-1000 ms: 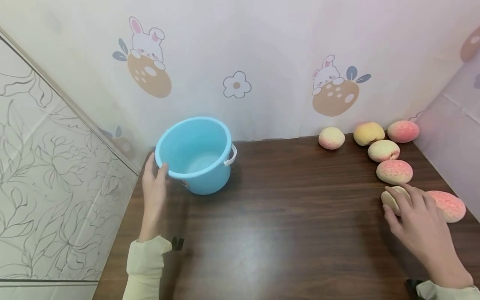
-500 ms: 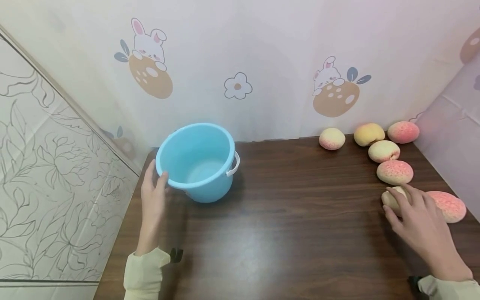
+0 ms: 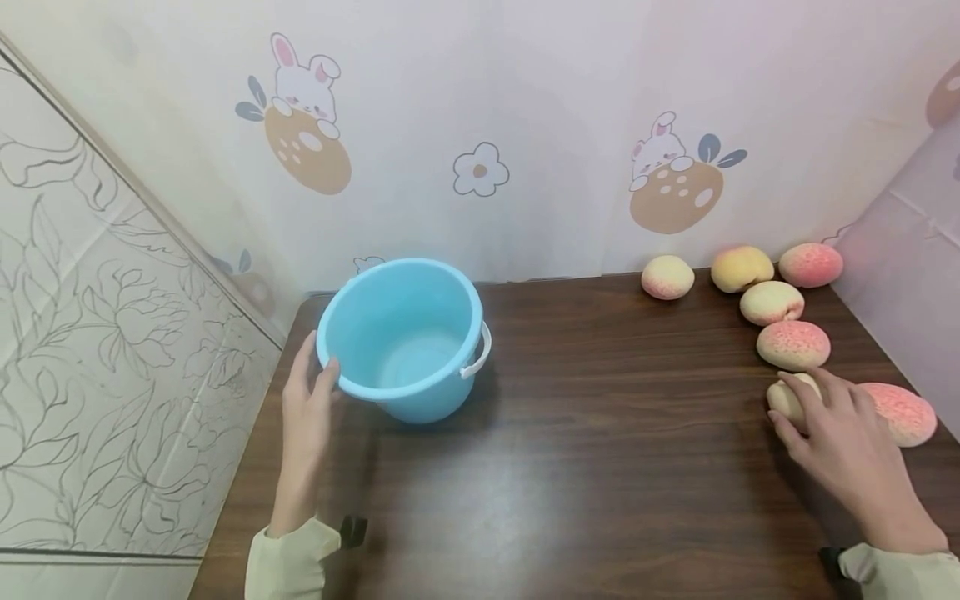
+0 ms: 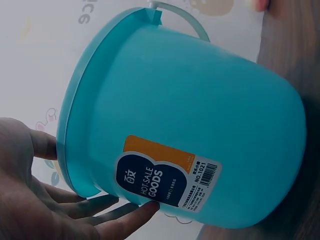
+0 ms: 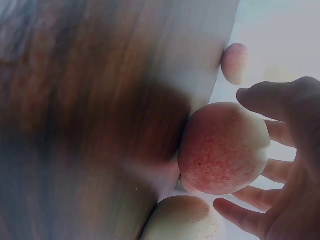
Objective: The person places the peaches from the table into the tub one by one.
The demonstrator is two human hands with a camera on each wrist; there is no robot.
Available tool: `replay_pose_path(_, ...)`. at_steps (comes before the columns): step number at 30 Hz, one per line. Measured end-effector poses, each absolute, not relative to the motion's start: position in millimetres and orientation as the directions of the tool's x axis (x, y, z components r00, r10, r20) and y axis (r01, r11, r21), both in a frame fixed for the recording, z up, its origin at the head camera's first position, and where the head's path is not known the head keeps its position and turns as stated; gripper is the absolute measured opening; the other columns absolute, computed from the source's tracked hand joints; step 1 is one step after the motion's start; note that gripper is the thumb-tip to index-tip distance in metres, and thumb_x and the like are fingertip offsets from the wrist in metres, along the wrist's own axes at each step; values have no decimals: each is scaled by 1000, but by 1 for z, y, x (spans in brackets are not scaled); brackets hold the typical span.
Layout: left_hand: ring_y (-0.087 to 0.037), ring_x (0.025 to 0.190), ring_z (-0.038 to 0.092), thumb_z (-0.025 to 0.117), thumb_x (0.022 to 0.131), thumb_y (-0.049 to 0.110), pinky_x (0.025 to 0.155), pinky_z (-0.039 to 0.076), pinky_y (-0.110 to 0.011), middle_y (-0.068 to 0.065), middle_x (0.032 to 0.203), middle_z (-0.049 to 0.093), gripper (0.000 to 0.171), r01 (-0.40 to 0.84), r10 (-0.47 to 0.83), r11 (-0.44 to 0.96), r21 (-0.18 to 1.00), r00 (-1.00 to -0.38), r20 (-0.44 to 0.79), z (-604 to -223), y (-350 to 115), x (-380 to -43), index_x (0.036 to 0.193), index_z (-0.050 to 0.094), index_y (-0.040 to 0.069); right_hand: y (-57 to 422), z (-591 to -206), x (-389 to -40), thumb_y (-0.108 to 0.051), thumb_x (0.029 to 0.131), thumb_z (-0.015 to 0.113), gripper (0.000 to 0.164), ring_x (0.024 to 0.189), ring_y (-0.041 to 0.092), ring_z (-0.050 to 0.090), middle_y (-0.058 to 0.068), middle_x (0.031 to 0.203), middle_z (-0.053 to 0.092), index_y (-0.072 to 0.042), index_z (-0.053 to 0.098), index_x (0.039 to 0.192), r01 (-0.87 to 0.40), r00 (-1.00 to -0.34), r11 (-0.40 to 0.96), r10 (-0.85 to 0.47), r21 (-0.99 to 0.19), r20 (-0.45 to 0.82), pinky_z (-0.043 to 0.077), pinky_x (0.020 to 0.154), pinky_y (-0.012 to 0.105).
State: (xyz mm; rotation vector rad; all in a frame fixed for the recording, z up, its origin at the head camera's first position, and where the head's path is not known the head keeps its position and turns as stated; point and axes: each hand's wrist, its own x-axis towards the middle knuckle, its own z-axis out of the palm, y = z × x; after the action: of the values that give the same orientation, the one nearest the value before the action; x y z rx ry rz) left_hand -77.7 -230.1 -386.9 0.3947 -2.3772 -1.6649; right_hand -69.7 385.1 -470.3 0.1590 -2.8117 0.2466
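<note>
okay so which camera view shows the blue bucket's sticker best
The left wrist view: the sticker faces that camera, its "HOT-SALE GOODS" print readable. The head view shows the blue bucket, inside included, but I can't make out the sticker; the right wrist view shows neither.

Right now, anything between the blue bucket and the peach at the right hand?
Nothing: just bare brown tabletop between the blue bucket and the peach at the right hand. Shows in the head view.
</note>
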Motion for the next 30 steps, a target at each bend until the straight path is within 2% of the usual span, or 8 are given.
replay_pose_path(2,-29,149,49,47,110,39,113,53,-50,2,171,33,59,-95,-332,330,939,-943,21,-387,-230,-75,165,28,30,387,-472,-71,-7,85,78,57,118,67,41,42,140,44,2,54,136,-151,-940,978,-97,-146,327,35,95,83)
replay_pose_path(7,-27,153,44,46,110,36,100,56,-19,3,171,34,58,-76,-318,322,944,-948,32,-388,-229,-70,165,30,29,389,-472,-72,-3,83,78,59,114,66,44,41,138,45,1,53,136,-194,-922,969,-127,-152,365,35,97,80)
replay_pose_path(9,-26,154,42,46,110,35,97,54,-13,4,170,35,57,-69,-315,324,944,-948,38,-389,-228,-68,165,31,29,389,-472,-72,-1,82,78,60,114,66,44,41,138,46,1,53,137,-204,-919,966,-134,-156,372,35,97,80)
replay_pose_path(12,-23,155,41,46,110,34,107,55,-27,5,170,36,57,-80,-318,321,944,-948,28,-388,-227,-65,164,31,30,389,-473,-73,0,81,79,63,114,66,44,42,138,45,1,52,137,-210,-919,965,-140,-159,368,35,97,79)
replay_pose_path(15,-20,154,41,46,110,33,116,52,-45,8,169,37,56,-95,-326,312,945,-945,13,-388,-226,-62,164,32,31,389,-473,-75,0,80,80,65,115,66,44,42,138,45,2,52,138,-207,-924,965,-139,-160,357,34,97,80)
replay_pose_path(17,-19,155,40,46,110,33,119,48,-51,8,168,37,56,-99,-327,301,948,-945,5,-388,-225,-61,164,33,30,390,-474,-76,0,79,81,66,114,67,44,42,137,45,2,51,138,-202,-926,966,-136,-159,352,35,96,81)
replay_pose_path(24,-19,156,38,46,110,31,123,44,-54,8,168,37,55,-86,-323,288,954,-946,12,-390,-224,-56,164,34,27,389,-472,-79,-4,84,79,63,112,70,41,43,140,44,2,51,140,-164,-947,966,-99,-198,305,34,93,81)
replay_pose_path(30,-19,154,40,45,110,31,122,45,-54,9,168,38,54,-75,-314,284,956,-949,18,-391,-225,-57,163,35,30,387,-469,-78,-4,83,76,58,108,65,46,40,136,48,1,54,136,-208,-928,955,-125,-210,352,36,91,75)
